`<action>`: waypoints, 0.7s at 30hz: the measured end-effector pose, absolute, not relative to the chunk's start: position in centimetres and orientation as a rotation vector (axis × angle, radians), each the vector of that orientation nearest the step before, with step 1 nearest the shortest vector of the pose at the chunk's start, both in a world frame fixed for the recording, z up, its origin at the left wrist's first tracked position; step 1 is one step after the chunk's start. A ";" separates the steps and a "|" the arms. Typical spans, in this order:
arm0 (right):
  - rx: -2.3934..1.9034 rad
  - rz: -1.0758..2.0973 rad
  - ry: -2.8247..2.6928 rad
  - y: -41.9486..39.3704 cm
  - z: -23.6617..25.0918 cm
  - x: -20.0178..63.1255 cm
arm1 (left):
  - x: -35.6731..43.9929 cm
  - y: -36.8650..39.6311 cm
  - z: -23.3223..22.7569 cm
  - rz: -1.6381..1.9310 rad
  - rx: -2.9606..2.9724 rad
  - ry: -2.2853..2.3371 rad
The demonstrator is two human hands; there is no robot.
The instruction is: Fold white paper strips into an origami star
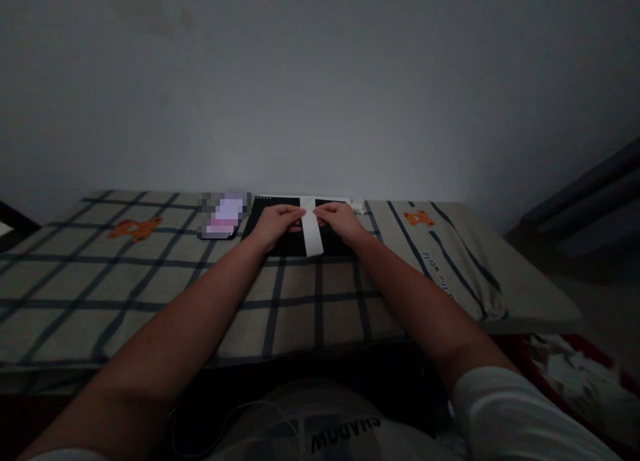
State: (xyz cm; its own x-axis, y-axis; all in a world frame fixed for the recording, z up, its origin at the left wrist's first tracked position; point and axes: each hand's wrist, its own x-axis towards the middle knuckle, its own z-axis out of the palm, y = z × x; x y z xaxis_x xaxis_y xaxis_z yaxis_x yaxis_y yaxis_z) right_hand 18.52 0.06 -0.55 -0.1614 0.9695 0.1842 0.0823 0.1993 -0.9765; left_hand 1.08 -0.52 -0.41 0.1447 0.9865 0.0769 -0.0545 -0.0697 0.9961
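Between my two hands is a strip of white paper (313, 238), held above a black flat sheet or notebook cover (280, 248) with small holes along its far edge. My left hand (277, 222) pinches the strip's left edge between thumb and fingertips. Its right edge is pinched the same way by my right hand (342, 220). The strip's near end hangs free toward me, a little past the black surface's near edge. A small white crumpled item (358, 206) lies just beyond my right hand; its kind is unclear.
A phone with a lit, blurred screen (226, 214) lies left of the black surface. Beneath everything is a checked cloth (240, 328) with bear prints, against a grey wall (320, 88). At lower right stands a red container (565, 344) holding white crumpled pieces.
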 end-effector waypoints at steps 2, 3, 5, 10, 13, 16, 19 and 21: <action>-1.060 1.113 -1.465 0.1 -0.5 18.5 | 1.0 -0.5 -0.6 1.136 1.302 1.027; -1.054 1.115 -1.466 0.1 -0.5 18.6 | 1.0 -0.4 -0.7 1.136 1.309 1.030; -1.033 1.136 -1.470 0.2 -0.7 18.6 | 1.0 -0.3 -0.7 1.167 1.321 1.036; -0.981 1.196 -1.493 0.4 -1.1 18.7 | 1.2 -0.5 -0.4 1.247 1.315 1.067; -1.007 1.154 -1.477 0.3 -0.9 18.6 | 1.2 -0.7 -0.3 1.189 1.284 1.039; -1.037 1.136 -1.454 0.1 -0.6 18.6 | 1.1 -0.7 -0.3 1.124 1.292 1.050; -1.023 1.178 -1.454 0.2 -0.7 18.6 | 1.1 -0.7 -0.3 1.170 1.340 1.080; -1.011 1.217 -1.458 0.2 -0.8 18.6 | 1.1 -0.6 -0.3 1.210 1.353 1.083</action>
